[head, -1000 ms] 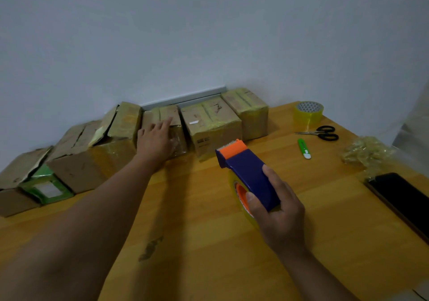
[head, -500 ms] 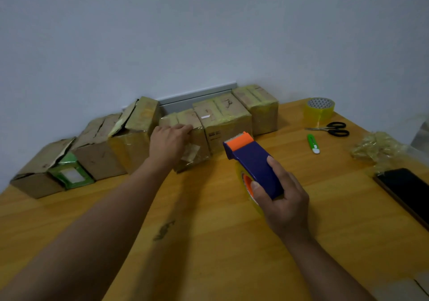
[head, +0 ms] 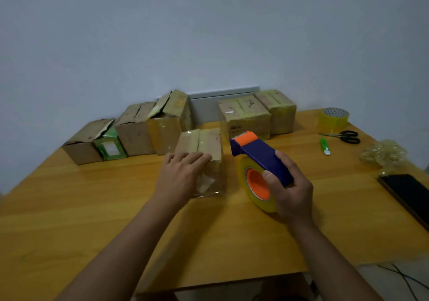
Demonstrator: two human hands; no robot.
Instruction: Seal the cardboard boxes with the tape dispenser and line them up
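Fingers (head: 197, 157) of left hand (head: 181, 175) lie flat atop the small cardboard box (head: 204, 147), mid-worktop (head: 92, 208); right hand (head: 290, 194) grips tape dispenser (head: 260, 159) at its 3 o'clock. Risk: light box skids under tape pull; loose seam flaps gape.

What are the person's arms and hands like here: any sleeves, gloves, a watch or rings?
Both forearms are bare as far as the picture shows: no sleeves in view, no gloves, no watch or bracelet at either wrist. The left hand shows a faint pale mark on one finger that may be a ring, too small to tell. The right hand shows no rings or markings.
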